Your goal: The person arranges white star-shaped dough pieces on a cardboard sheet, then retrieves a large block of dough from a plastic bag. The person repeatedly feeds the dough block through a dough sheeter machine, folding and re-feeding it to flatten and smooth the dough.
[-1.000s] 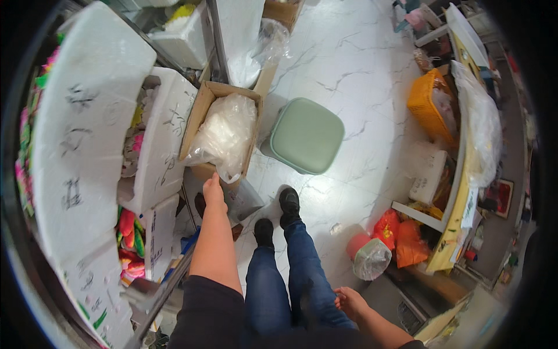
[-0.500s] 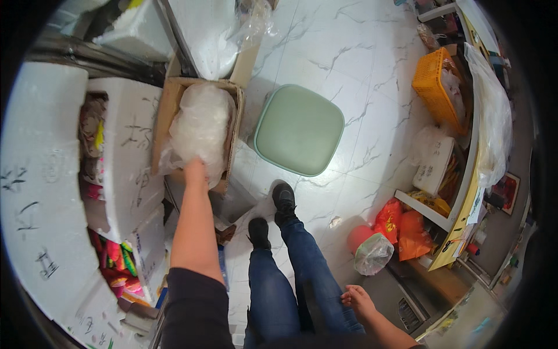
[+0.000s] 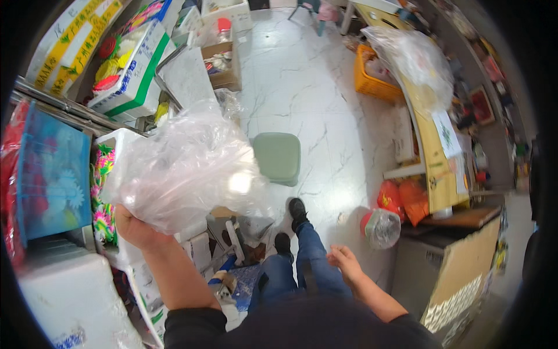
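Observation:
A large, crumpled clear plastic bag [image 3: 186,166] is up in front of me on the left. My left hand [image 3: 136,225] is closed on its lower left edge, and the bag partly covers the fingers. Whatever the bag contains, if anything, I cannot make out. Behind and below it, the bag hides part of the boxes. My right hand [image 3: 344,262] hovers above my right thigh with its fingers loosely curled in and nothing visible in them. The green stool [image 3: 277,158] stands on the floor just right of the bag.
White foam boxes [image 3: 75,302] and a blue translucent bin [image 3: 55,174] line the left side. To the right are a wooden-topped table [image 3: 436,186], an orange basket [image 3: 372,81], red bags [image 3: 414,200] and a small bin with a clear liner [image 3: 385,228].
My left hand has lifted the plastic bag up and left from the cardboard box. The view has tilted up, showing more floor and boxes ahead. My right hand stays low, near my thigh.

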Demonstrator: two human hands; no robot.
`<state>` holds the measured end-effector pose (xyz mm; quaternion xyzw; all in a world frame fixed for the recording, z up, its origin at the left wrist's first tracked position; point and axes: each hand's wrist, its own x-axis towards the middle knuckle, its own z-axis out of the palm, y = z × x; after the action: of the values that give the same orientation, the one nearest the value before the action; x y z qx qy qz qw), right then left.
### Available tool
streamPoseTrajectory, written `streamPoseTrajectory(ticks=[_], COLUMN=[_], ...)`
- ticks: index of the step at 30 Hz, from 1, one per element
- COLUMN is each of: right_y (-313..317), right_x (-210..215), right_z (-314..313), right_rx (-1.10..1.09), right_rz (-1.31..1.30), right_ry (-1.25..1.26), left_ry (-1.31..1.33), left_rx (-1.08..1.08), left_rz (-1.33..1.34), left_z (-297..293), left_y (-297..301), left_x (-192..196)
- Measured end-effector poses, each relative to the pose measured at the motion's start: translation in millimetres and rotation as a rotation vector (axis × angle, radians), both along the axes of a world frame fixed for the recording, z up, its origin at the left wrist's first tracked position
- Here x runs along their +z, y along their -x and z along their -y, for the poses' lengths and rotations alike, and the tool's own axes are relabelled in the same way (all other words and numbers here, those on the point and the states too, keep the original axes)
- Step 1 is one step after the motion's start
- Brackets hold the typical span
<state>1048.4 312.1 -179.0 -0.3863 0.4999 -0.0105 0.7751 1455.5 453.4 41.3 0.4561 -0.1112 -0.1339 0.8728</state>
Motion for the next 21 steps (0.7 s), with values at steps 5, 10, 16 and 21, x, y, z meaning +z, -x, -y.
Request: streamPoseTrajectory(ticks=[5,10,16,21], right_y=[16.0,34.9,151.5,306.7], right_x=[82.3,155.8,182.1,216.3], right_z=[-24.6,-9.2,-37.2,-120.4], right_rx=[0.137,0.170,-0.119,-0.248], right_rz=[0.090,0.084,-0.111,-0.118], right_ry=[0.787,1.630,1.658,1.745], left_ry=[0.050,0.353,0.571,0.706], left_rx=[0.045,-0.158,-0.625,-1.086], left_rz=[0.507,0.579,0.501,0.350], left_z=[37.8,50.4,97.3,96.7], left_y=[112.9,242.1,428.1,610.3], left_x=[112.8,193.6,218.0,240.3])
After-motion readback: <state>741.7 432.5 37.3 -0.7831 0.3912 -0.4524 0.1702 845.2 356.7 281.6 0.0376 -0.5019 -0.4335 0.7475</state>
